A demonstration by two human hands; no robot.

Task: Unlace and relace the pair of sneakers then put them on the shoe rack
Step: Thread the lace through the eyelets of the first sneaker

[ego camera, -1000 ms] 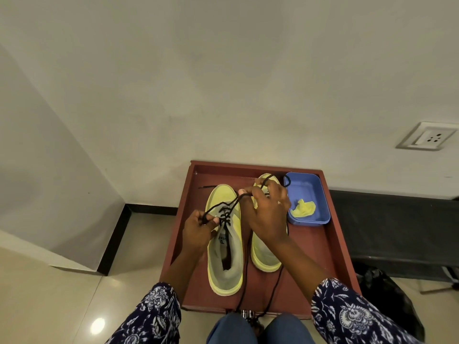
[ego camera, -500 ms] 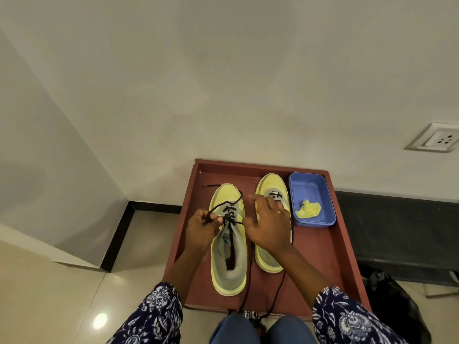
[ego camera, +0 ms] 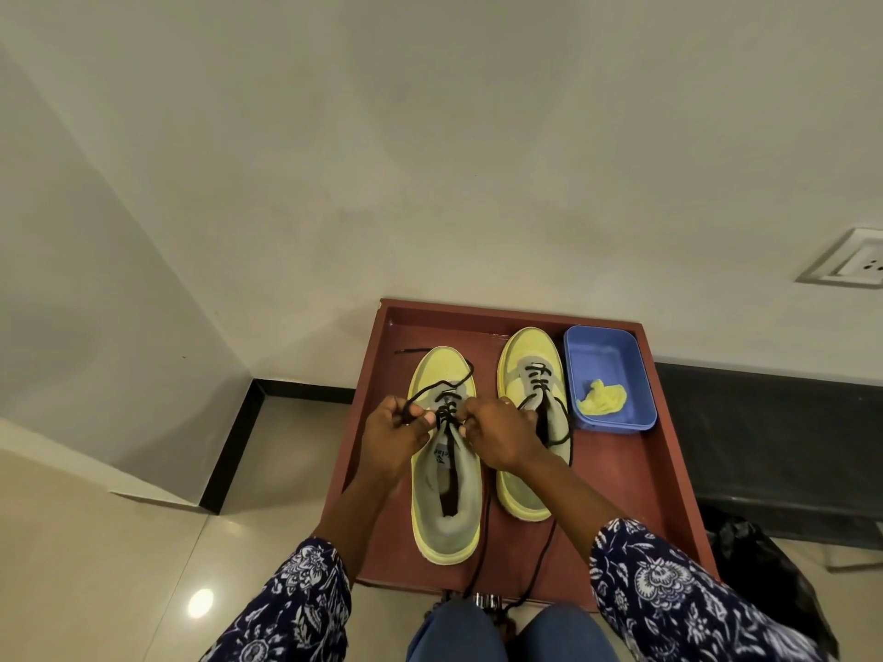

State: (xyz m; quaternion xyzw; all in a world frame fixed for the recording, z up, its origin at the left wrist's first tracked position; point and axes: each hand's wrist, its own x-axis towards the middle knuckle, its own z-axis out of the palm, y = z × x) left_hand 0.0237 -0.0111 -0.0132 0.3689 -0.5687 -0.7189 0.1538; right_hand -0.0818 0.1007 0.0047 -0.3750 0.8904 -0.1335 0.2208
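Sneakers: we saw the left sneaker (ego camera: 445, 480) and right sneaker (ego camera: 528, 422) side by side, centre frame, on the red tray (ego camera: 635, 494).
Left hand (ego camera: 393, 437): our fingers pinched the black lace (ego camera: 432, 387).
Right hand (ego camera: 497, 434): our fingers curled on the lace at the left sneaker's eyelets.

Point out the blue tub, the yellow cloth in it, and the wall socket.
blue tub (ego camera: 603, 345): head view, on the bare floor of the tub near its far wall.
yellow cloth (ego camera: 603, 398): head view, on the middle of the crumpled cloth.
wall socket (ego camera: 857, 264): head view, on its white faceplate.
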